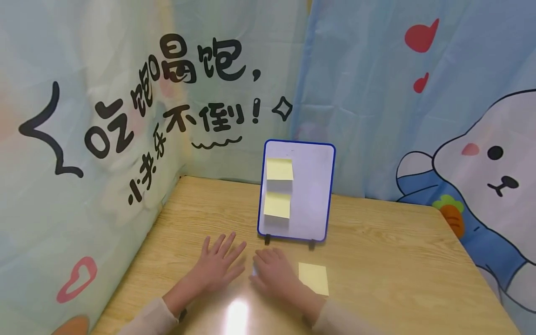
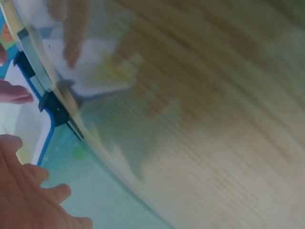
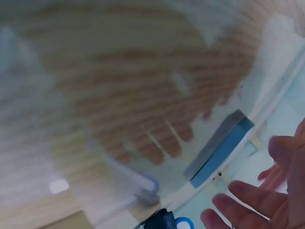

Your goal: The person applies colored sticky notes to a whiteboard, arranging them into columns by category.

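Observation:
In the head view my left hand (image 1: 217,267) is over the table with its fingers straight and spread, holding nothing. My right hand (image 1: 276,272) is beside it, fingers extended forward. A sliver of pale blue shows at its inner edge. In the right wrist view a small blue and grey block (image 3: 223,151), like a whiteboard eraser, lies on the table near the right fingers (image 3: 248,200). Ahead of both hands stands a blue-framed whiteboard (image 1: 311,190). It bears an upper yellow sticky note (image 1: 279,169) and a lower sticky note (image 1: 277,205) down its left side.
Another yellow sticky note (image 1: 314,278) lies on the wooden table (image 1: 385,260), right of the right hand. Dark clip feet (image 1: 267,239) support the whiteboard. Printed curtains (image 1: 356,93) hang behind the table and along its left side.

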`<state>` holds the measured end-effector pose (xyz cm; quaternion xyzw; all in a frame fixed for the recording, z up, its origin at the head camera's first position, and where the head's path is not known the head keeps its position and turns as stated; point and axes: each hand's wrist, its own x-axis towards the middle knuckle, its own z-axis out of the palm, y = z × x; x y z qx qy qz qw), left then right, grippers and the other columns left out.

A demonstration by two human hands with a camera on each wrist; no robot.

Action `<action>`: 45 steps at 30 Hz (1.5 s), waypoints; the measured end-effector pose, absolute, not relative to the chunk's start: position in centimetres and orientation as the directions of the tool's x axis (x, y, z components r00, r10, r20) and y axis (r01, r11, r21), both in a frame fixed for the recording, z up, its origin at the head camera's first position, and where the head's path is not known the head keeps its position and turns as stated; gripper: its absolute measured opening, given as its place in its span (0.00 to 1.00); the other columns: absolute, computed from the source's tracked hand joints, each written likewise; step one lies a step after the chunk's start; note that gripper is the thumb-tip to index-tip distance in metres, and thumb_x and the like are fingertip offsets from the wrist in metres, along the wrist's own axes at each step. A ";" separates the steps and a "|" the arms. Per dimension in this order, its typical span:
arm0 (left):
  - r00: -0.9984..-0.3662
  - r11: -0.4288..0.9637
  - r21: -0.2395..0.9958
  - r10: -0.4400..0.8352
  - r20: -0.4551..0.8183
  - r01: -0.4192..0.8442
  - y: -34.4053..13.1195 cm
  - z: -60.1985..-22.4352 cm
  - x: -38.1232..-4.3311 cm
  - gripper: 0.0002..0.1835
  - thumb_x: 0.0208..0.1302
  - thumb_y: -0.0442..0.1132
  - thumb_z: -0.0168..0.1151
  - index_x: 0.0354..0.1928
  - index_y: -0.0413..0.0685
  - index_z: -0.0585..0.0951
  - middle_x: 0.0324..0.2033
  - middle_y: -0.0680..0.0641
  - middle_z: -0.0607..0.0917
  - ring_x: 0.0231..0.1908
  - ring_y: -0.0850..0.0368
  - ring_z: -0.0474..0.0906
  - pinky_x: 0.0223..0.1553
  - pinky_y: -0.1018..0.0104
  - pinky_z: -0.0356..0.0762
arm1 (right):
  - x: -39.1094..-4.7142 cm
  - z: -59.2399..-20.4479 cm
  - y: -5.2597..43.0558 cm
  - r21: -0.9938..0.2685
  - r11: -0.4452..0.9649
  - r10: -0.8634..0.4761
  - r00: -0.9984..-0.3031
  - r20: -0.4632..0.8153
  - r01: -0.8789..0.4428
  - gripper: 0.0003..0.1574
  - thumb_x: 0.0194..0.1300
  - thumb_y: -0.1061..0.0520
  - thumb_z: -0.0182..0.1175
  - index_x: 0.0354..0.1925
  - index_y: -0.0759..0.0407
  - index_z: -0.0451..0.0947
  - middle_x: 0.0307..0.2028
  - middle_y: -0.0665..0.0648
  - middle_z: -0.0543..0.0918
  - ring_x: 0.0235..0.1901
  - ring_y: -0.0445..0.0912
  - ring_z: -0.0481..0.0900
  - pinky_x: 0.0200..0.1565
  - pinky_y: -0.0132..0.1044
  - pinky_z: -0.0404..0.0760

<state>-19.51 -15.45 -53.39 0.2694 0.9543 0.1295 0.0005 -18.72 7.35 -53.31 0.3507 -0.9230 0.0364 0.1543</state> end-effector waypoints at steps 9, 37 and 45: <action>-0.802 0.778 0.214 0.595 0.048 0.590 -15.3 -53.6 -19.0 0.33 0.75 0.62 0.40 0.77 0.60 0.58 0.77 0.46 0.55 0.75 0.39 0.52 0.71 0.29 0.38 | -18.5 -53.4 6.5 0.067 0.715 -0.684 -0.676 0.274 -0.696 0.18 0.56 0.44 0.68 0.32 0.58 0.82 0.40 0.55 0.86 0.38 0.48 0.82 0.48 0.42 0.79; -0.727 0.713 0.192 0.687 0.005 0.674 -15.7 -53.2 -18.1 0.31 0.75 0.62 0.41 0.74 0.59 0.66 0.73 0.51 0.67 0.72 0.46 0.62 0.72 0.35 0.48 | -19.2 -52.3 6.1 -0.048 0.729 -0.665 -0.723 0.186 -0.683 0.24 0.57 0.50 0.66 0.12 0.53 0.67 0.31 0.54 0.85 0.24 0.46 0.79 0.34 0.38 0.80; -0.678 0.664 0.198 0.735 0.006 0.721 -15.8 -53.2 -18.0 0.28 0.75 0.59 0.44 0.69 0.57 0.72 0.70 0.49 0.72 0.70 0.44 0.66 0.70 0.33 0.53 | -19.1 -52.3 6.2 -0.045 0.699 -0.682 -0.685 0.255 -0.713 0.16 0.61 0.57 0.64 0.18 0.55 0.74 0.20 0.49 0.75 0.18 0.41 0.69 0.27 0.33 0.74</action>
